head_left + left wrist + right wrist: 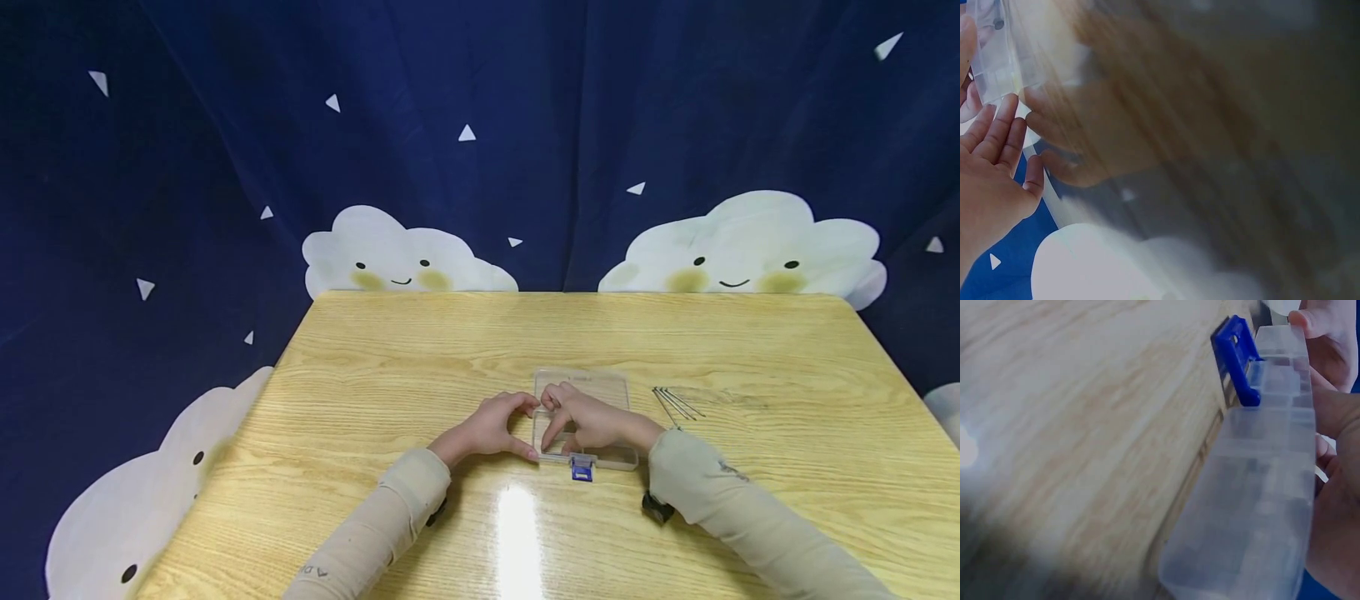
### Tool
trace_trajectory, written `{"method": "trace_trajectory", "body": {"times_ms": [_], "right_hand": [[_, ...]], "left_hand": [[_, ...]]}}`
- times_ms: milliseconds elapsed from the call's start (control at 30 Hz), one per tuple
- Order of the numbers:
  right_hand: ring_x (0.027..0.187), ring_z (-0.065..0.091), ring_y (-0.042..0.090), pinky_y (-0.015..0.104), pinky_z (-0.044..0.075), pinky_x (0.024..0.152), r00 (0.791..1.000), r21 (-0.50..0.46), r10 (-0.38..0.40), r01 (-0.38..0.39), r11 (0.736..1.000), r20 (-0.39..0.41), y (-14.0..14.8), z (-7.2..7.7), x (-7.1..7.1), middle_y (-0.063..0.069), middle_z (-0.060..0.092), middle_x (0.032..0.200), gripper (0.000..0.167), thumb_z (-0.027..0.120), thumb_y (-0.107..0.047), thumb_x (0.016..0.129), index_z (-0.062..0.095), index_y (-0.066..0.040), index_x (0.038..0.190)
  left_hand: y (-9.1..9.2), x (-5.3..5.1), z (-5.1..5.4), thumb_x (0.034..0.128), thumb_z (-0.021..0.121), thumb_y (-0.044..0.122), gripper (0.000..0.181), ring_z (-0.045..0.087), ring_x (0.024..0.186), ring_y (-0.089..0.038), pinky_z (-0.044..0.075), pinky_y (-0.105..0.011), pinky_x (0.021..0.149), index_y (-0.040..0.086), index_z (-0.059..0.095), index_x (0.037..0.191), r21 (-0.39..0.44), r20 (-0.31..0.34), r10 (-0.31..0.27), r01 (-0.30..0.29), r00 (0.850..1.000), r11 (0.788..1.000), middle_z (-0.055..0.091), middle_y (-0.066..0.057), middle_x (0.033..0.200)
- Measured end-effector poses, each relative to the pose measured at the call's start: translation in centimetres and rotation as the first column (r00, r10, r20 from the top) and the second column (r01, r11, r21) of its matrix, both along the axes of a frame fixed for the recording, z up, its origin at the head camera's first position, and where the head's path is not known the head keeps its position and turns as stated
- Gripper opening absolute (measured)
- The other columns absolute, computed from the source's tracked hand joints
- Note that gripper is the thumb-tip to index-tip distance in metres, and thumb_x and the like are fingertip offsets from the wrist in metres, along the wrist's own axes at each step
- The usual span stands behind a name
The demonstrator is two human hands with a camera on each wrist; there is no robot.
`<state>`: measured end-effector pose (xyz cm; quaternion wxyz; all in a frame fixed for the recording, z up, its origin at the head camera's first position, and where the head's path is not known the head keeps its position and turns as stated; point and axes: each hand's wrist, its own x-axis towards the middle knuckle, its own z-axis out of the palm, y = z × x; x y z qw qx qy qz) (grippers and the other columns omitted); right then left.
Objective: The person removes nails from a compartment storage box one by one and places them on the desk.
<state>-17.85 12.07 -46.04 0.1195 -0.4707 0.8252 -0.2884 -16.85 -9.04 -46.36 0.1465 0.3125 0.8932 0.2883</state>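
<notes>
Clear plastic forms the shallow, rectangular compartment box [621, 461] under your hands; it lies on the light wood-grain table [375, 358], its transparent hinged lid [611, 388] laid back on the far side, presumably so that the compartments can be reached from above. The blue plastic latch [582, 472] sticks out from the near wall, unfastened. Your left hand [493, 423] grips the box's left end, thumb at the near corner and fingers toward the far one, widely parted, most likely to stop so light a box sliding. Your right hand [592, 419] reaches over the box, forefinger extended down into the left part, thumb beside it with a modest gap between; the other fingers are bent in. Whether its tips pinch anything cannot be told, the hand covering the spot. Several thin grey metal pins [676, 405] lie fanned on the table, right of the box and apart from it, conveniently near your right hand.
</notes>
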Motion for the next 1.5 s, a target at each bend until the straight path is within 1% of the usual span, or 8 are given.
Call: {"method": "trace_trajectory", "body": {"times_ms": [200, 433, 633, 733, 867, 1067, 1233, 1500], "right_hand": [[0.086, 0.028, 0.013, 0.029, 0.028, 0.076, 0.999, 0.027, 0.034, -0.033, 0.999, -0.023, -0.1, 0.2, 0.0, 0.001, 0.036, 0.091, 0.028, 0.080, -0.013, 0.062, 0.075, -0.024, 0.087], [0.086, 0.029, 0.013, 0.028, 0.029, 0.077, 0.998, 0.057, 0.042, -0.040, 0.998, -0.036, -0.2, 0.6, 0.0, 0.000, 0.038, 0.093, 0.026, 0.080, -0.013, 0.062, 0.075, -0.025, 0.086], [0.087, 0.029, 0.012, 0.028, 0.029, 0.077, 0.996, 0.063, 0.065, -0.061, 0.996, -0.056, -0.1, 0.4, 0.0, -0.001, 0.037, 0.095, 0.029, 0.079, -0.010, 0.063, 0.074, -0.026, 0.087], [0.087, 0.029, 0.013, 0.029, 0.029, 0.077, 0.995, 0.038, 0.076, -0.073, 0.997, -0.061, 0.0, 0.2, 0.0, 0.000, 0.037, 0.095, 0.028, 0.079, -0.010, 0.064, 0.073, -0.025, 0.087], [0.089, 0.030, 0.013, 0.030, 0.029, 0.078, 0.997, -0.005, 0.071, -0.071, 0.997, -0.037, 0.2, -0.2, -0.1, 0.002, 0.039, 0.096, 0.024, 0.077, -0.010, 0.066, 0.073, -0.024, 0.085], [0.093, 0.032, 0.013, 0.032, 0.032, 0.083, 0.999, -0.063, 0.024, -0.022, 0.998, 0.025, 0.4, -0.4, 0.0, 0.001, 0.040, 0.098, 0.018, 0.076, -0.013, 0.067, 0.073, -0.022, 0.082], [0.091, 0.033, 0.015, 0.031, 0.032, 0.079, 0.998, -0.138, -0.012, 0.021, 0.990, 0.065, 0.3, -0.6, 0.0, -0.002, 0.037, 0.095, 0.015, 0.077, -0.010, 0.067, 0.072, -0.018, 0.078], [0.086, 0.033, 0.013, 0.030, 0.031, 0.075, 0.999, -0.187, -0.025, 0.029, 0.982, 0.025, 0.2, -1.0, -0.1, -0.004, 0.036, 0.088, 0.008, 0.076, -0.012, 0.070, 0.070, -0.017, 0.075]], "left_hand": [[-0.1, 0.0, 0.0, 0.0644, 0.081, 0.037, 0.074, 0.047, 0.104, -0.014, 0.030, -0.037, 0.096, 0.011, 0.049, 0.125, -0.004, -0.012, 0.000, 0.000, 1.000, 1.000, 0.058, 0.006, 0.106], [-0.1, 0.0, -0.1, 0.0647, 0.081, 0.038, 0.072, 0.047, 0.104, -0.014, 0.030, -0.037, 0.097, 0.012, 0.049, 0.124, -0.007, -0.008, 0.005, -0.005, 1.000, 1.000, 0.057, 0.005, 0.106], [-0.2, 0.1, 0.0, 0.0660, 0.080, 0.038, 0.071, 0.047, 0.104, -0.015, 0.029, -0.038, 0.098, 0.011, 0.049, 0.124, -0.001, 0.000, 0.002, -0.002, 1.000, 1.000, 0.056, 0.004, 0.107], [-0.1, 0.2, 0.1, 0.0660, 0.080, 0.038, 0.071, 0.047, 0.103, -0.015, 0.030, -0.038, 0.096, 0.012, 0.050, 0.124, 0.001, 0.003, 0.004, -0.004, 1.000, 1.000, 0.056, 0.004, 0.107], [-0.1, 0.2, 0.0, 0.0654, 0.080, 0.038, 0.071, 0.047, 0.104, -0.014, 0.030, -0.038, 0.096, 0.013, 0.050, 0.124, 0.007, -0.001, 0.001, -0.001, 1.000, 1.000, 0.056, 0.005, 0.106], [0.0, 0.1, -0.1, 0.0646, 0.081, 0.038, 0.075, 0.047, 0.103, -0.013, 0.031, -0.035, 0.096, 0.010, 0.049, 0.126, 0.009, -0.001, 0.002, -0.002, 1.000, 1.000, 0.058, 0.004, 0.107], [0.0, 0.0, -0.2, 0.0645, 0.081, 0.036, 0.074, 0.047, 0.103, -0.014, 0.031, -0.035, 0.096, 0.011, 0.049, 0.126, 0.004, -0.007, 0.002, -0.002, 1.000, 1.000, 0.059, 0.003, 0.107], [0.1, 0.1, 0.0, 0.0647, 0.081, 0.036, 0.074, 0.047, 0.103, -0.012, 0.030, -0.036, 0.098, 0.011, 0.049, 0.127, 0.001, 0.005, 0.009, -0.009, 1.000, 1.000, 0.059, 0.003, 0.108]]}}
